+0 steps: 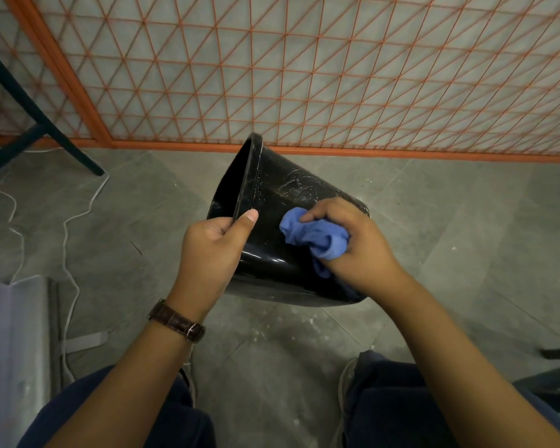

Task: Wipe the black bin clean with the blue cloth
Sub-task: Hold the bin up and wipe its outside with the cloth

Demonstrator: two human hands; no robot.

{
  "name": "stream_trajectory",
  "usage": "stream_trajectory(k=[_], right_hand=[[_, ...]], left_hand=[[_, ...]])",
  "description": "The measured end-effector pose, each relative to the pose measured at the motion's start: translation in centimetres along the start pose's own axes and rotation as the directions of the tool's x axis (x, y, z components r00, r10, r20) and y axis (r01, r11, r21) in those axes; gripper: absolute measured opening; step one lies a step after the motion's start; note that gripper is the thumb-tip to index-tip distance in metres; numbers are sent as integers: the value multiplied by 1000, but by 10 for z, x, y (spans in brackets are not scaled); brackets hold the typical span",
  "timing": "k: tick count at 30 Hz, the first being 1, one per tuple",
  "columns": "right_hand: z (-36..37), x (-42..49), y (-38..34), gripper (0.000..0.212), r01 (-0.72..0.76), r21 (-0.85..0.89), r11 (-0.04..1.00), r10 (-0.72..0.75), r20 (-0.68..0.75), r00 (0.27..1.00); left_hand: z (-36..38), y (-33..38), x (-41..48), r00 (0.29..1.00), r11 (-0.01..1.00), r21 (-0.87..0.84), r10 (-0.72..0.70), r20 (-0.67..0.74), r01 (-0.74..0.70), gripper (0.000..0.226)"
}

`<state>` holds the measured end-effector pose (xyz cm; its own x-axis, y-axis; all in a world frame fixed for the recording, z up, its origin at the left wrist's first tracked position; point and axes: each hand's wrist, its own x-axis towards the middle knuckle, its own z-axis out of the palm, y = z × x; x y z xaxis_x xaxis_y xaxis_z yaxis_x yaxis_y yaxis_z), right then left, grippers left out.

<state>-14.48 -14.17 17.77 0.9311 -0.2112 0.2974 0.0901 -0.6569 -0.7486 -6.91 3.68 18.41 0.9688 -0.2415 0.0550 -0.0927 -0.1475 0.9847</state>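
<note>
The black bin [282, 192] is tipped on its side above the floor, its mouth facing left and its base to the right. Its glossy wall shows pale scratches and smears near the top. My left hand [212, 250] grips the bin's rim, thumb on the outside and fingers inside the mouth. My right hand [353, 240] holds the bunched blue cloth [314, 237] and presses it against the bin's outer wall near the middle. Part of the cloth is hidden under my fingers.
An orange mesh partition [304, 76] stands just behind the bin. Dark chair legs [46, 134] are at the left, and a white cord [68, 227] trails over the grey tiled floor. A pale box [17, 334] sits at lower left. More dark legs [556, 376] show at the right edge.
</note>
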Motion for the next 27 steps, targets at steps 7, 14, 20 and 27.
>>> stream_trajectory(k=[7, 14, 20, 27], right_hand=[[-2, 2, -1, 36, -7, -52, 999, 2, -98, 995], [-3, 4, 0, 26, -50, -3, 999, 50, -52, 997], [7, 0, -10, 37, 31, -34, 999, -31, -2, 1000], [7, 6, -6, 37, -76, -23, 997, 71, -158, 985]], left_hand=[[4, 3, -4, 1000, 1000, -16, 0, 15, 1, 59], [8, -1, -5, 999, 1000, 1, -10, 40, 10, 61], [10, -2, -7, 999, 1000, -7, 0, 38, 0, 59], [13, -2, -8, 998, 1000, 0, 29, 57, -29, 61]])
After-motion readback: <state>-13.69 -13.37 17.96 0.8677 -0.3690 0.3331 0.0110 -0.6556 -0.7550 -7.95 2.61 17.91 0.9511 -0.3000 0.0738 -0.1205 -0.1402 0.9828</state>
